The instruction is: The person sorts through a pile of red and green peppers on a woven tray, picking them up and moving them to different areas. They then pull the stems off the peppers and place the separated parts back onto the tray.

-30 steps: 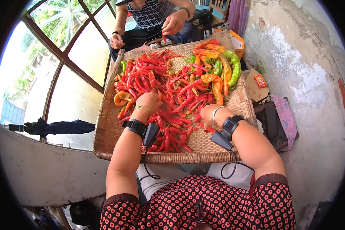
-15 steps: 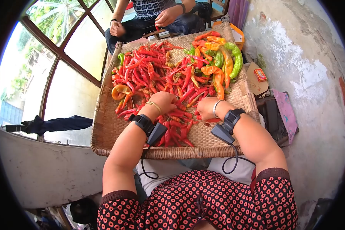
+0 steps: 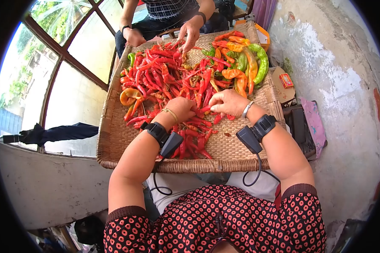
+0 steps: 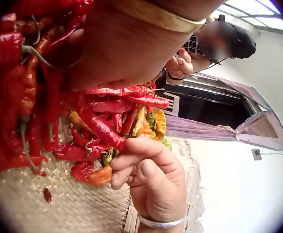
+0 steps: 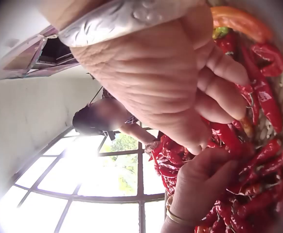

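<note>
Many red chili peppers (image 3: 156,76) lie heaped in a woven basket tray (image 3: 240,145). My left hand (image 3: 180,109) is low over the near part of the heap, fingers curled, pinching a red chili pepper (image 4: 100,127) that points toward my right hand. My right hand (image 3: 230,102) is just to its right, fingers loosely bent; in the left wrist view its fingertips (image 4: 119,162) overlap the pepper's tip. The right wrist view shows the right palm (image 5: 146,82) from below and the left hand (image 5: 200,179) among the chilies.
Larger orange peppers (image 3: 251,69) and green peppers (image 3: 262,63) lie at the tray's far right. Across the tray sits another person, one hand (image 3: 191,33) over the far chilies. A window (image 3: 71,80) stands at left, a wall (image 3: 321,84) at right.
My right hand has lifted forward and left, closer to the left hand, its fingers loosening. The left hand has shifted slightly. The other person's hand has moved down over the chilies.
</note>
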Demonstrator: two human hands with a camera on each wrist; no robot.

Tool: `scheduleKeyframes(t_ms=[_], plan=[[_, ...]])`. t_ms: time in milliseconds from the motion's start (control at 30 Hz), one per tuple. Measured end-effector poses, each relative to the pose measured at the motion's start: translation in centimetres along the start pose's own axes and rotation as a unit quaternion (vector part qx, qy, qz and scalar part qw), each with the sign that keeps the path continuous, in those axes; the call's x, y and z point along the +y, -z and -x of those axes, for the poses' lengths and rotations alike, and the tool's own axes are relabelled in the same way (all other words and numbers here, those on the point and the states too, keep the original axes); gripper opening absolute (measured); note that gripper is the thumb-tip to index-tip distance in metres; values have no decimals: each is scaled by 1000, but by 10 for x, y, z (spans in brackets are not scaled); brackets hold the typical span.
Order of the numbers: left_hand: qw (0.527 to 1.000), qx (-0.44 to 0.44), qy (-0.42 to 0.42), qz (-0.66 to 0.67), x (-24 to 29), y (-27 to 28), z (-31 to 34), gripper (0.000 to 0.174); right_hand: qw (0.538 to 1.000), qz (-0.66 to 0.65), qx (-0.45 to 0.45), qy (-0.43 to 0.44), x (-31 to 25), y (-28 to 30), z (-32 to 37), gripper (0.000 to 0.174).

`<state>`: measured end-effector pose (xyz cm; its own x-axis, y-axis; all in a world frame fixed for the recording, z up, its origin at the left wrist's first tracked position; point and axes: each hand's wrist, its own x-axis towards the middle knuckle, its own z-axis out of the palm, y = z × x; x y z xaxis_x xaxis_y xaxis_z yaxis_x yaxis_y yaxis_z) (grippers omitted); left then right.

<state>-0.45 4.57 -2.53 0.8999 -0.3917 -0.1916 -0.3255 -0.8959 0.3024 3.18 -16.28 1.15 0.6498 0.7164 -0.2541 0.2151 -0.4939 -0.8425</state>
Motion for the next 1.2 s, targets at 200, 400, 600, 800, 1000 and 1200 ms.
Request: scheduleKeyframes(t_ms=[200,400,600,800,1000,1200], plan=[[975,166,-27,146,-10,16,4,14,994,15,-102,-29,5,-10,3,28],[947,262,81,-170,-45,19,17,35,972,-23,-230,-45,5,-26,3,39],[967,123,157,-158,-31,10,17,30,957,142,-222,120,23,-45,-8,44],[988,0,76,-135,-34,19,25,19,945,109,-280,126,24,-52,-11,46],[978,9,93,185,-47,63,52,20,929,-37,-365,-47,-6,-43,2,45],[923,294,232,-86,-109,69,67,28,957,-6,-289,-18,0,-34,-2,46]])
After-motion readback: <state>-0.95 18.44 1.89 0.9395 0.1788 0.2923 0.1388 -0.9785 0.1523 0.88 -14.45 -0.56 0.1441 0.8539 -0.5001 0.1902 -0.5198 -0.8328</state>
